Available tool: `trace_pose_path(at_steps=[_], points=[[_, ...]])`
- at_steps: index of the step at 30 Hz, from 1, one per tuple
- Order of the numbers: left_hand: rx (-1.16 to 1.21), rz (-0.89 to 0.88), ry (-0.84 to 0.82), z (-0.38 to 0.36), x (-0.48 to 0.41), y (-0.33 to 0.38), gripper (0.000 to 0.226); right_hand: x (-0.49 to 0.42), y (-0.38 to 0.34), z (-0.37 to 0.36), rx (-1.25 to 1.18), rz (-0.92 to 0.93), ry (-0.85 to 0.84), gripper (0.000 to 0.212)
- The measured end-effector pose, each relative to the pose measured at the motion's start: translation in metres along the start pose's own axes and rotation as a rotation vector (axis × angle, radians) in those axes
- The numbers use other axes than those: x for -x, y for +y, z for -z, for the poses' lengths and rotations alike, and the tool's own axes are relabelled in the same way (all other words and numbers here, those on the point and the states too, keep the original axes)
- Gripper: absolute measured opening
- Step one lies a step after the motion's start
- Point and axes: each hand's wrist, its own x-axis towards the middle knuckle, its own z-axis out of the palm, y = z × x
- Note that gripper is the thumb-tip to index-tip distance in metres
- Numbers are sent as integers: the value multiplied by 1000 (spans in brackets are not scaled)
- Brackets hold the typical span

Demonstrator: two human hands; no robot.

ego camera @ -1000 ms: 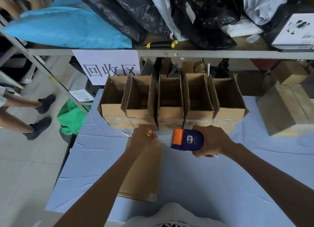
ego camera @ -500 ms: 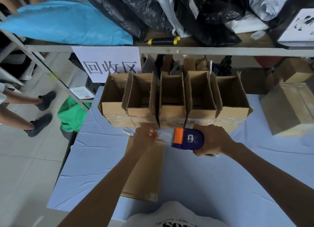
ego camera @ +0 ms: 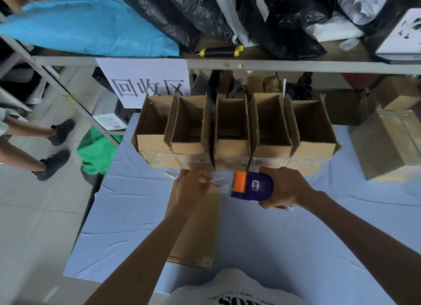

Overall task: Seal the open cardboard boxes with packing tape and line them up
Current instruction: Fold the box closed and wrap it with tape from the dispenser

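Several open cardboard boxes (ego camera: 232, 131) stand side by side in a row at the table's far edge, flaps up. A closed brown box (ego camera: 196, 234) lies in front of me, partly under my left forearm. My right hand (ego camera: 284, 186) grips a purple tape dispenser (ego camera: 255, 186) with an orange front, held just above that box's far end. My left hand (ego camera: 193, 186) pinches the free end of the clear tape (ego camera: 219, 185), a short strip stretched between hand and dispenser.
The table (ego camera: 296, 247) has a light blue cover. A sealed box (ego camera: 389, 145) sits at the right. A shelf (ego camera: 227, 63) above holds bags and a black-yellow cutter (ego camera: 218, 51). A white sign (ego camera: 148, 81) hangs at left. A person's legs (ego camera: 34, 145) stand on the left floor.
My left hand has drawn the tape end away from the dispenser, so a short clear strip now spans the gap. The dispenser stayed almost in place.
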Motion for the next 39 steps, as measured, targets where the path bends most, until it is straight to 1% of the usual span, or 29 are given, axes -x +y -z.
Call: trace_pose_path(at_steps=[1,3,5,6,7,8,10,11,12,14,16,17,19,21,23,24,26,27,28,30,31,32,33,34,37,38,39], points=[[-31,-4,15,-2,1,-3,11,0,0,-1,2,1,-2,83],[-102,25,-25,-8,2,-8,16,-1,1,-3,-5,-5,-9,83],[-59,100,-72,-15,5,-11,25,-2,1,-4,-18,-16,-19,82],[-42,129,-69,-18,8,-12,36,-3,2,-5,-16,-19,-26,82],[-113,144,-44,-22,11,-12,51,-3,2,-6,-10,-18,-37,82],[-243,164,-19,-25,15,-11,68,-4,3,-7,-4,-18,-51,82],[-449,216,-63,-28,24,-7,95,-3,3,-8,-10,-30,-74,83],[-511,223,-104,-29,28,-5,102,-1,3,-7,-26,-37,-83,84],[-532,221,-128,-29,28,-4,103,1,2,-6,-43,-37,-91,84],[-492,205,-101,-23,27,0,92,6,1,-1,-78,-15,-89,83],[-366,177,-29,-18,24,0,78,13,-2,8,-112,3,-58,82],[-307,142,-26,-16,22,0,75,16,-3,14,-112,12,-35,81],[-238,58,-75,-13,19,0,74,20,-6,26,-68,30,5,80],[-157,33,-104,-12,19,3,69,21,-12,36,-23,40,29,79],[-27,45,-140,-15,21,2,61,19,-22,39,37,45,30,78],[68,66,-183,-15,23,-1,60,17,-27,38,72,44,21,78],[254,136,-246,-5,24,-9,66,11,-39,35,94,33,10,78],[304,155,-241,3,24,-13,69,7,-46,34,88,32,19,78],[314,137,-205,13,24,-16,69,2,-54,33,73,37,30,77],[289,26,-65,30,28,-16,56,-8,-72,33,28,51,41,74],[273,-15,-19,36,32,-14,49,-13,-81,32,26,57,40,72],[232,-40,-17,40,36,-10,50,-19,-91,31,42,61,36,71],[159,-48,-41,42,41,-6,58,-24,-99,30,67,60,30,71],[68,-42,-75,41,45,-5,72,-29,-106,30,90,50,24,72],[-176,-14,-165,30,51,-7,122,-40,-118,30,107,-1,9,73],[-227,3,-172,25,52,-8,132,-42,-121,30,104,-15,2,73],[-264,20,-160,20,53,-9,137,-44,-122,31,101,-26,-5,72]])
